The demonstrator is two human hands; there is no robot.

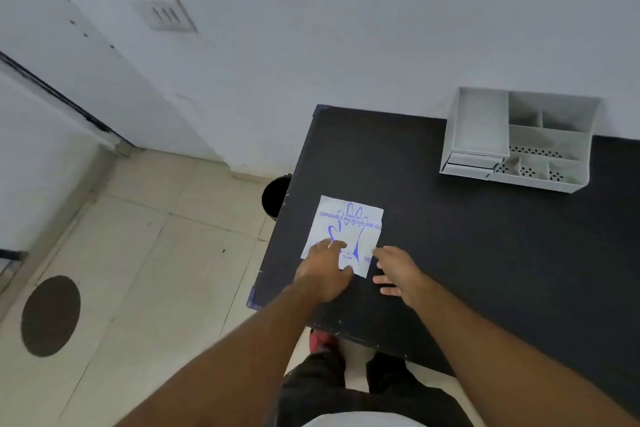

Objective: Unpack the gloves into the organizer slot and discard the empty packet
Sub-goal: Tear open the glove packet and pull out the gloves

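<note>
A white packet of disposable gloves (349,225) with a blue hand print lies flat near the left edge of the black table (485,253). My left hand (327,270) rests on the packet's near left part, fingers spread over it. My right hand (398,274) hovers just right of the packet's near corner, its fingers apart and fingertips at the packet's edge. A light grey organizer (519,139) with several empty slots stands at the table's back right against the wall.
A black bin (275,198) stands on the tiled floor just left of the table, half hidden by the table edge. A dark round patch (50,315) marks the floor at left. White wall runs behind the table.
</note>
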